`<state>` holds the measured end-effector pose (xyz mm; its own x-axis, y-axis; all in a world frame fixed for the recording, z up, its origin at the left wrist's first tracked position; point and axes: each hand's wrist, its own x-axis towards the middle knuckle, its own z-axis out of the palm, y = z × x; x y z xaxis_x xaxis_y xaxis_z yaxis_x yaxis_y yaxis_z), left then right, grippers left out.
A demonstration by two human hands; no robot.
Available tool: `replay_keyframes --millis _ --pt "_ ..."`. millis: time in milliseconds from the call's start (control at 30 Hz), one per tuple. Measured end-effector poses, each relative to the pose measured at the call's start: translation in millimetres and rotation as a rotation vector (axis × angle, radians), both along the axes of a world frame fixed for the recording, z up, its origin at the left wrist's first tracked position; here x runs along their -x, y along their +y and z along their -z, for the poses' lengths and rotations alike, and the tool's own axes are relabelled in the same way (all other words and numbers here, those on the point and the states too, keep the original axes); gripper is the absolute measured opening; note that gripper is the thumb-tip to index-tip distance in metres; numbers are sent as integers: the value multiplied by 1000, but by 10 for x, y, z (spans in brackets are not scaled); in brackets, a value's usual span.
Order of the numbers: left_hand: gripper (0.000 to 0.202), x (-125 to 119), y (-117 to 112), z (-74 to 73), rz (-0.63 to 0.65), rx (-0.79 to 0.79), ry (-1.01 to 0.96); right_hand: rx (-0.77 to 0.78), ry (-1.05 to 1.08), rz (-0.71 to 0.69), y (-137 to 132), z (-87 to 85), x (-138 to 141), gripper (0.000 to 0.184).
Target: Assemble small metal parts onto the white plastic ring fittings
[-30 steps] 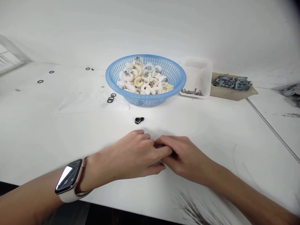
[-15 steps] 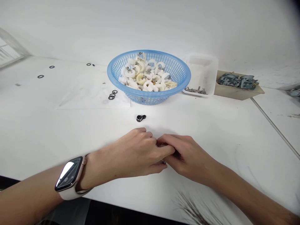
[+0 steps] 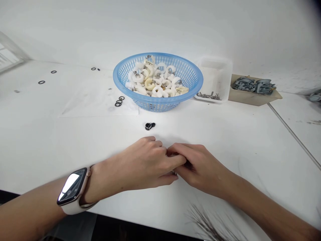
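My left hand [image 3: 147, 164] and my right hand [image 3: 200, 164] meet low over the white table, fingers closed and interlocked against each other. Between the fingertips a small shiny metal bit [image 3: 174, 172] peeks out; the rest of it is hidden, and I cannot make out what it is. A watch [image 3: 72, 187] with a pale strap is on my left wrist. Just beyond my hands lies a small black ring-shaped part [image 3: 149, 126] with a smaller round end. Behind it stands a blue plastic basket [image 3: 160, 97] holding many white and yellowish ring-shaped parts [image 3: 150, 83] with metal pieces on them.
Right of the basket are a white tray [image 3: 227, 80] with metal pins and a beige box [image 3: 253, 98] holding grey metal parts. Black rubber rings [image 3: 118, 103] lie on a clear sheet [image 3: 85, 103] at the left. Dark strands of hair [image 3: 205, 221] hang at the bottom.
The view has shifted very slightly. My hands stay pressed together in nearly the same pose, and nothing on the table has moved.
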<state>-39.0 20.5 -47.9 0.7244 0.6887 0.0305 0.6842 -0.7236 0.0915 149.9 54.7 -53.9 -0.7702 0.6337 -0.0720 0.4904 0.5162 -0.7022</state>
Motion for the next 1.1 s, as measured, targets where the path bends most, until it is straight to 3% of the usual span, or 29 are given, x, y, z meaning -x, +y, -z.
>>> replay_keyframes --millis 1100 --pt "9 27 -15 9 28 -59 -8 -30 -46 -18 -6 5 -20 18"
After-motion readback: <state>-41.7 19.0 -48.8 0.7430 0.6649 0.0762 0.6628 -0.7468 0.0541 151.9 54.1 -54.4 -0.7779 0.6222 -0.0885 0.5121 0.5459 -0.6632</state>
